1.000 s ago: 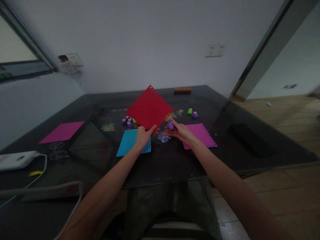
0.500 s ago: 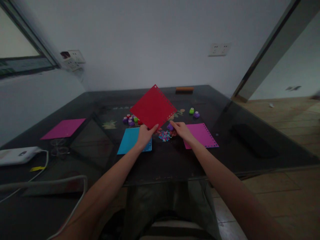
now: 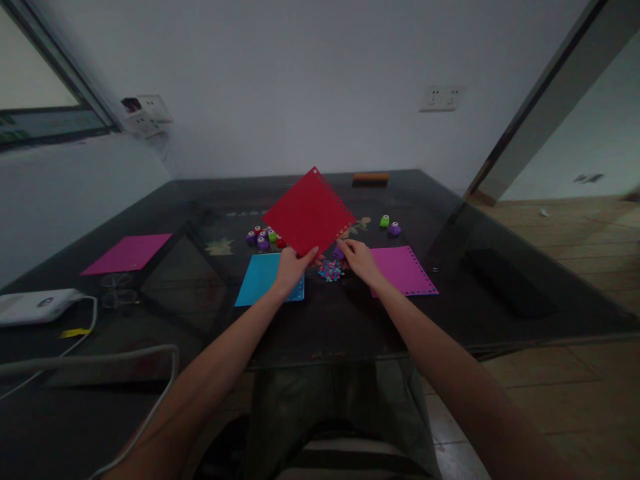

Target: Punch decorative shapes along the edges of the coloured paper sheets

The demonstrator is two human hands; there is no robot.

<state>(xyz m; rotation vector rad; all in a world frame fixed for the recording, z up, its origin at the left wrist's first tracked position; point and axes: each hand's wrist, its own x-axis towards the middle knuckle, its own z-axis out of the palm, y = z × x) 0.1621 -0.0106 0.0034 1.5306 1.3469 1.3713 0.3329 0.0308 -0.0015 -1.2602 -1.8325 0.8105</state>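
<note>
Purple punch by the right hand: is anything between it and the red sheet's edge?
Nothing visible. The right hand is at the small purple punch, just below the red sheet, which the left hand holds up by its lower corner. The confetti pile lies nearer, off that line.

We see a dark glass-topped table (image 3: 350, 327) filling the middle of the frame. On it, at centre, lie a blue sheet (image 3: 263, 279) and a small heap of coloured paper bits (image 3: 330, 271); right of centre a magenta sheet with punched edges (image 3: 404, 269). A second magenta sheet (image 3: 127, 253) lies at left. Small punches (image 3: 263, 238) cluster above the blue sheet, two more (image 3: 389, 225) sit further right, and an orange bar (image 3: 371, 177) rests at the far edge.
</note>
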